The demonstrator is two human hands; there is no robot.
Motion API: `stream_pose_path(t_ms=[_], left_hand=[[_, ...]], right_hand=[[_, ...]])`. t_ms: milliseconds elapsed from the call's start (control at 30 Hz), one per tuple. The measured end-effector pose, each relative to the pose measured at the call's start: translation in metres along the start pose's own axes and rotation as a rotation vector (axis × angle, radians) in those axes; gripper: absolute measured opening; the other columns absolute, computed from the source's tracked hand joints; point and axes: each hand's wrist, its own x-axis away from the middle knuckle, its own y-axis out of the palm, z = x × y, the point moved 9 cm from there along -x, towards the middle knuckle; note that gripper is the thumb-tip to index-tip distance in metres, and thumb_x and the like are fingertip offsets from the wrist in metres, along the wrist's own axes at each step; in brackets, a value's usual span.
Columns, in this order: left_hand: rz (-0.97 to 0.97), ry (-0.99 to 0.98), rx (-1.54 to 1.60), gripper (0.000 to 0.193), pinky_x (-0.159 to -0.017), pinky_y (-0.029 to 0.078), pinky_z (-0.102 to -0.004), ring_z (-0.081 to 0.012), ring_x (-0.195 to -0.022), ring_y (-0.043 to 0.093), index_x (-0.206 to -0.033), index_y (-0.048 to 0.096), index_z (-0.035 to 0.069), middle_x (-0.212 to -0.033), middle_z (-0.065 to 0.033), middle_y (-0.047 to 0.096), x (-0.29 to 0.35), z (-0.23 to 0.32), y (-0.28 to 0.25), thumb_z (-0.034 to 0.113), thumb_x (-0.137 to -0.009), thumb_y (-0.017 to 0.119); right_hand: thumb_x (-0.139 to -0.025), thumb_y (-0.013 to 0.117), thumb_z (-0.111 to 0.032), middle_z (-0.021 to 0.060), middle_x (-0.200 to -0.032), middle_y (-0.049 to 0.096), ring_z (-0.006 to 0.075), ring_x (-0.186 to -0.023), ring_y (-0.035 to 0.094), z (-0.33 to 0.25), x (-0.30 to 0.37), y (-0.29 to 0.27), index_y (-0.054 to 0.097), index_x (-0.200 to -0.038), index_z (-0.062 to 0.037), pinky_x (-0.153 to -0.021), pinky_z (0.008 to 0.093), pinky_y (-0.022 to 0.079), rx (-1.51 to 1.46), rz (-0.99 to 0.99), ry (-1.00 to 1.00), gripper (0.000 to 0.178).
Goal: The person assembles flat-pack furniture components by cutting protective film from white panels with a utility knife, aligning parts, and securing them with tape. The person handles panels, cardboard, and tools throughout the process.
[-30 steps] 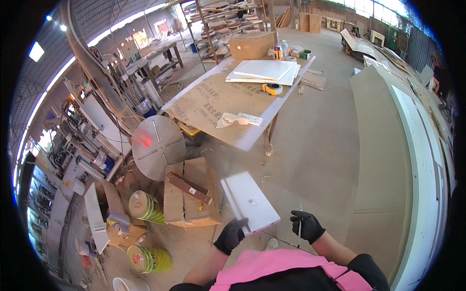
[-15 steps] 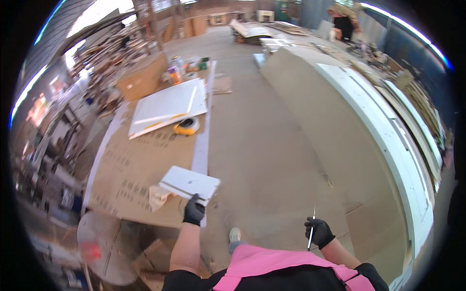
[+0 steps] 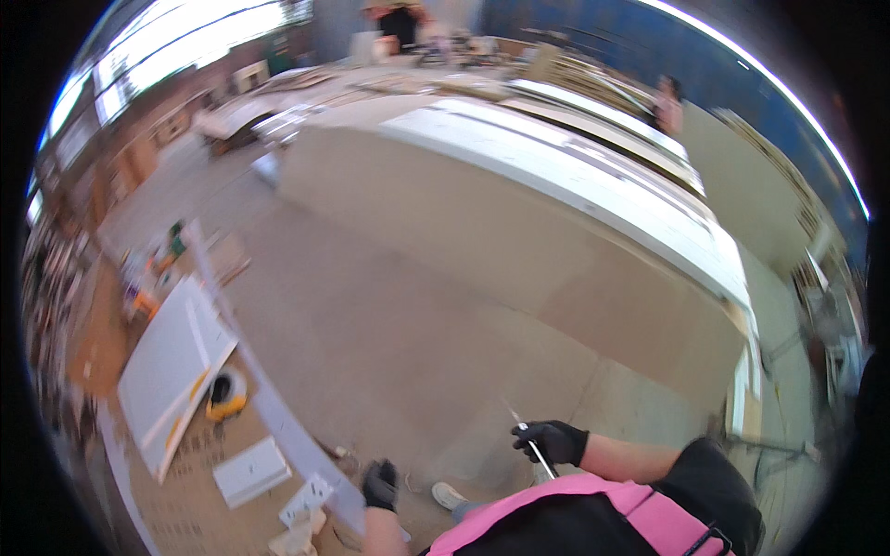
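At the left edge of the frame the long workbench (image 3: pixel 199 505) runs down toward the lower left, its top covered in brown cardboard with faint dark printing we leave unread. On it, from upper left downward, sit a blurred cluster of green and orange containers (image 3: pixel 158 255), a large white panel (image 3: pixel 171 361), a yellow tape measure (image 3: pixel 225 394), then a small white rectangular board (image 3: pixel 252 471) lying flat by itself.

Just right of that board, at lower centre-left, our left hand (image 3: pixel 380 484) in a black glove rests at the bench's near edge, fingers curled downward against the pale edge strip; whether it grips anything we cannot tell. The board lies near the hand, not touching it.

We judge the setting-down step finished, and the next move calls for turning to the tool in the other hand.

At lower centre-right, our right hand (image 3: pixel 553 441), also gloved in black, is closed around a thin metal rod-like tool (image 3: pixel 521 428), its tip pointing up and left over the bare concrete floor (image 3: pixel 389 306).

Across the upper right stretch long stacks of large pale sheets (image 3: pixel 556 195); no readable signs show there.
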Motion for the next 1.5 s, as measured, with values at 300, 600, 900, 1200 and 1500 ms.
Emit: stream_pose_path(t_ms=[300,600,900,1200,1500], left_hand=[[-0.221,-0.394,-0.741,0.05,-0.093,0.049,-0.0427,-0.0363,-0.112,0.057,-0.139,0.035,0.003,-0.131,-0.0238,0.053,0.068,-0.155,0.08,0.022,-0.096,0.052],[0.155,0.054,-0.79,0.034,-0.08,0.053,-0.039,-0.0275,-0.088,0.063,-0.107,0.061,0.004,-0.105,-0.011,0.067,0.007,-0.126,0.125,0.033,-0.094,0.049],[-0.388,-0.442,-1.436,0.047,-0.087,0.051,-0.0411,-0.0266,-0.099,0.063,-0.134,0.044,0.007,-0.115,-0.0167,0.064,0.123,-0.461,0.269,0.025,-0.094,0.058],[-1.294,0.157,-2.655,0.041,-0.094,0.048,-0.0385,-0.0321,-0.108,0.062,-0.12,0.062,0.009,-0.115,-0.019,0.065,0.029,-0.563,0.398,0.03,-0.086,0.061],[-1.094,0.357,-2.554,0.039,-0.096,0.047,-0.0391,-0.0349,-0.112,0.059,-0.122,0.06,0.007,-0.124,-0.0191,0.061,0.084,-0.602,0.445,0.025,-0.088,0.058]], right_hand=[[-0.085,0.062,-0.015,0.0033,-0.081,0.06,0.012,-0.065,0.054,-0.019,0.05,-0.021,0.053,-0.095,-0.0128,-0.055,0.0276,0.044,-0.143,-0.122,-0.225,0.014],[-0.085,0.065,-0.009,0.0043,-0.082,0.061,0.0129,-0.07,0.06,-0.011,0.152,-0.226,0.053,-0.099,-0.0118,-0.059,0.0268,0.048,-0.441,-0.204,-0.432,0.018],[-0.089,0.061,-0.001,0.0094,-0.097,0.063,0.0193,-0.084,0.064,-0.011,0.287,-0.428,0.051,-0.115,-0.0027,-0.076,0.0337,0.054,-0.685,-0.099,-0.793,0.028],[-0.095,0.055,-0.012,0.0084,-0.089,0.059,0.0164,-0.076,0.059,0.028,0.351,-0.526,0.054,-0.105,-0.0004,-0.069,0.0293,0.054,-1.095,0.124,-0.908,0.015],[-0.093,0.059,-0.015,0.0076,-0.087,0.061,0.0159,-0.072,0.059,0.009,0.358,-0.588,0.058,-0.101,-0.0042,-0.063,0.0304,0.051,-1.014,0.063,-0.74,0.014]])
